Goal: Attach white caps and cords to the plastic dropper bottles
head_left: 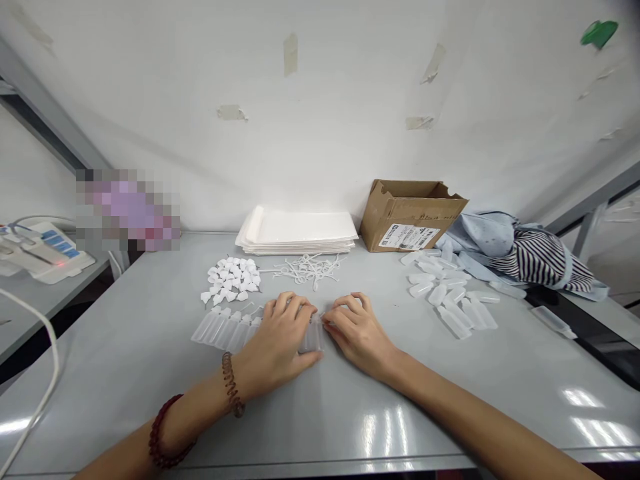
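A row of translucent plastic bottles (229, 329) with white tops lies side by side on the grey table. My left hand (277, 341) lies across the right part of this row. Its bent fingers are at the tops and its thumb reaches the bottom ends, closed around a translucent bottle (313, 335). My right hand (361, 331) is at the top of that end bottle, fingertips pinched together; whatever sits between them is hidden. Behind the row are a heap of small white caps (233, 278) and a tangle of thin white hooked pieces (311, 268).
Loose translucent tubes (453, 293) are scattered to the right, near an open cardboard box (413, 217) and a striped cloth bundle (543, 259). Stacked white sheets or envelopes (300, 230) rest against the wall. A white cable (53, 360) runs along the left.
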The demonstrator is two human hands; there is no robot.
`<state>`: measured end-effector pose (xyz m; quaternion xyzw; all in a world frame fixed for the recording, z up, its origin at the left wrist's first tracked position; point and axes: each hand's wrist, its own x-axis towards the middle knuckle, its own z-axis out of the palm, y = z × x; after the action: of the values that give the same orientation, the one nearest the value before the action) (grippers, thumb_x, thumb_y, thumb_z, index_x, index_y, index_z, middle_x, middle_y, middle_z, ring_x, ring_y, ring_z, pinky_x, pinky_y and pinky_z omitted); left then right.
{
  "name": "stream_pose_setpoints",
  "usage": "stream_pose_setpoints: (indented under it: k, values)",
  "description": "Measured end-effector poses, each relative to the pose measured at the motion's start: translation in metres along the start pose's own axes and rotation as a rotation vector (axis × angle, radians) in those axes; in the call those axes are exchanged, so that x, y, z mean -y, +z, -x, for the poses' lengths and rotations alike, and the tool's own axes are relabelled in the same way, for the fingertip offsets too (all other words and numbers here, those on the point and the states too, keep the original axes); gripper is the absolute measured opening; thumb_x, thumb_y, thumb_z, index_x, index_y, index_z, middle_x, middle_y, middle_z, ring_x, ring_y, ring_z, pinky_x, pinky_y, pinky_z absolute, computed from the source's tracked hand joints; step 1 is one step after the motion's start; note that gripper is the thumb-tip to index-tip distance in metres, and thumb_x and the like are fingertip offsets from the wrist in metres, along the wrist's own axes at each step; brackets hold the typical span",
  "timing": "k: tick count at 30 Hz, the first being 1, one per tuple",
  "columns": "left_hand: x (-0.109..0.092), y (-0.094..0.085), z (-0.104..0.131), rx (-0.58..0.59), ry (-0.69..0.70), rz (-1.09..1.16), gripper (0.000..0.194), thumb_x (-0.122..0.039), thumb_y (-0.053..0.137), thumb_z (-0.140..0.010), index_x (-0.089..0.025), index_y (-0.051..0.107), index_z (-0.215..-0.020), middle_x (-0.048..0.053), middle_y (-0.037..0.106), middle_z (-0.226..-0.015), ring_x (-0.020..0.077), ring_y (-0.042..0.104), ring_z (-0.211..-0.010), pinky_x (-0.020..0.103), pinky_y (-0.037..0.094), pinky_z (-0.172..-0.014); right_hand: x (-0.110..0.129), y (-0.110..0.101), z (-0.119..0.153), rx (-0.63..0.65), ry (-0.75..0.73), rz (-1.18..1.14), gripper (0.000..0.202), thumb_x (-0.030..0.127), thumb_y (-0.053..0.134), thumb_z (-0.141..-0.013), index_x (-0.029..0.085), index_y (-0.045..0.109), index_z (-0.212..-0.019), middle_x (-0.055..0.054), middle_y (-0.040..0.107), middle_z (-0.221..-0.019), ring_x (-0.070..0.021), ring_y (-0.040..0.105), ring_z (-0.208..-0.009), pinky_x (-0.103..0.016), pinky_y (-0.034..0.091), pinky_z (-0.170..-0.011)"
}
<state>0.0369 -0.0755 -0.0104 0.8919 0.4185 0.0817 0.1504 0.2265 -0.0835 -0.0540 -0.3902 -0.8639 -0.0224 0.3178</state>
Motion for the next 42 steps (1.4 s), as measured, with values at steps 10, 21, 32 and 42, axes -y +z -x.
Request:
stream_pose_setpoints:
  k: [10, 21, 32, 42]
  values:
    - [0.000, -0.003, 0.000, 0.038, -0.001, 0.013, 0.051, -0.041, 0.070, -0.074, -0.018, 0.051, -0.116, 0.010, 0.054, -0.117, 0.0315, 0.041, -0.112, 0.045, 0.037, -0.091, -0.001, -0.002, -0.001, 0.016, 0.026, -0.050, 0.011, 0.008, 0.049, -0.087, 0.017, 0.055, -0.090, -0.004, 0.067, -0.081, -0.0200, 0.055, -0.090, -0.040, 0.036, -0.086]
    - [0.022, -0.027, -0.006, -0.056, -0.163, 0.168, 0.045, -0.051, 0.043, -0.089, -0.020, 0.050, -0.120, 0.009, 0.053, -0.124, 0.0284, 0.037, -0.123, 0.047, 0.033, -0.101, -0.023, -0.033, -0.009, -0.062, 0.116, -0.077, 0.004, 0.019, 0.053, -0.087, 0.019, 0.056, -0.089, -0.004, 0.067, -0.081, -0.0199, 0.057, -0.085, -0.039, 0.038, -0.082]
    - [0.086, -0.035, -0.042, -0.117, -0.156, -0.006, 0.029, -0.030, 0.044, -0.081, -0.018, 0.064, -0.098, 0.010, 0.064, -0.103, 0.0294, 0.049, -0.109, 0.044, 0.042, -0.091, -0.099, -0.083, 0.000, 0.019, 0.624, 0.386, 0.014, 0.026, 0.052, -0.083, 0.020, 0.061, -0.090, -0.007, 0.067, -0.097, -0.0291, 0.055, -0.098, -0.042, 0.037, -0.079]
    - [0.094, -0.030, -0.047, -0.101, -0.146, -0.006, 0.021, -0.029, 0.046, -0.077, -0.019, 0.064, -0.082, 0.009, 0.067, -0.088, 0.0274, 0.056, -0.096, 0.038, 0.044, -0.083, -0.108, -0.093, 0.007, 0.250, 0.765, 0.479, 0.022, 0.021, 0.051, -0.081, 0.018, 0.064, -0.099, -0.013, 0.063, -0.107, -0.0323, 0.055, -0.099, -0.042, 0.039, -0.074]
